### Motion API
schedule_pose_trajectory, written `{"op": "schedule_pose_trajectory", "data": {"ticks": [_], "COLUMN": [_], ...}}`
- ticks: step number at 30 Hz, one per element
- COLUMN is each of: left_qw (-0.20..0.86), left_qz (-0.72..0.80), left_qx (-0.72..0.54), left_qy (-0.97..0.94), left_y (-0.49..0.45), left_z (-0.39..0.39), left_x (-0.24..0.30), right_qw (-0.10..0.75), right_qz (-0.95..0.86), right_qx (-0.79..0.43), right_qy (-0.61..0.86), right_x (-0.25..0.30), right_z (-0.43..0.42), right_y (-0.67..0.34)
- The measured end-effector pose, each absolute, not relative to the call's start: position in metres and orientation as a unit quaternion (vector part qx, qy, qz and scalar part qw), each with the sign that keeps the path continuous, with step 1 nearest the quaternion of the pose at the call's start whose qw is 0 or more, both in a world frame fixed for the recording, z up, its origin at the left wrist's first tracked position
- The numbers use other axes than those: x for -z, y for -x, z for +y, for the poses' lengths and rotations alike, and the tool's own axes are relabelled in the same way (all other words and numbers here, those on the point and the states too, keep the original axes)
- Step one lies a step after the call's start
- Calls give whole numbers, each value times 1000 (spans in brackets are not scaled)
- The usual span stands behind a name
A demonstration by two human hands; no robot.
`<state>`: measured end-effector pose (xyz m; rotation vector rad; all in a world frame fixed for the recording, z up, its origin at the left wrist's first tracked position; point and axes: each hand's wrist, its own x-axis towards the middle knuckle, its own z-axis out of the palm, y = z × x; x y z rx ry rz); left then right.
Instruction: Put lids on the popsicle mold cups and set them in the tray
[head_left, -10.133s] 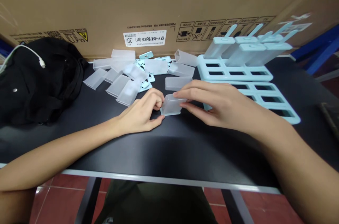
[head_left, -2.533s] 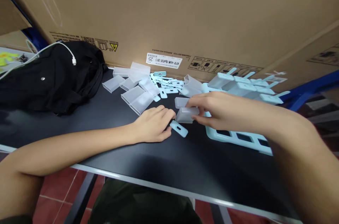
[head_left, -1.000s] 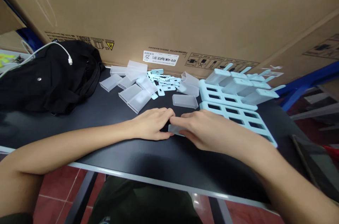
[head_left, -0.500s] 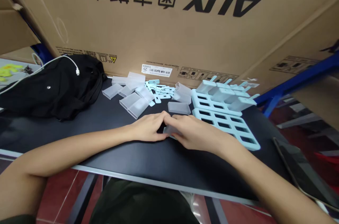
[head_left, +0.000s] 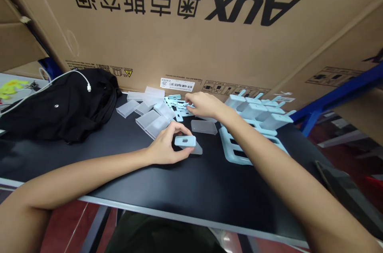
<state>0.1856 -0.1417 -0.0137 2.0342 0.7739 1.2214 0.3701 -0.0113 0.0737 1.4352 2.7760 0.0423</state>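
At dark table (head_left: 215, 193), left hand (head_left: 166, 145) curled round frosted mould (head_left: 197, 149), blue cap (head_left: 190, 141) tilted into view. Beyond, right hand (head_left: 204, 105) half-open at pile of blue pieces (head_left: 180, 106); whether one's pinched, can't tell. Best here: mould held steady, single piece lifted by its edges.

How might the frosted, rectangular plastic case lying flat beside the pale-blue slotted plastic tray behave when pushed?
The frosted case would probably slide rather than roll, given its flat sides. It seems unlikely to tip, lying on its broad face.
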Motion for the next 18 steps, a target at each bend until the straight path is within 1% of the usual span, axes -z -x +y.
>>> {"op": "schedule_pose_trajectory", "data": {"ticks": [3,9,15,17,18], "left_qw": [307,305,308,317,322], "left_qz": [285,298,319,324,325], "left_qx": [-453,-395,-365,-349,-340], "left_qy": [-787,-813,-819,-820,-822], "left_y": [-185,-185,-184,-184,-184], "left_z": [-143,-141,-140,-140,-140], "left_x": [15,15,16,14,13], "right_qw": [49,65,32,2,-26], "right_qz": [881,877,886,896,903], "right_qx": [-21,-13,-2,16,37], "right_qy": [-470,-476,-463,-444,-428], "right_x": [-62,-47,-52,-64,-71], "right_z": [4,11,9,0,-7], "right_y": [-364,-363,-368,-373,-377]}}
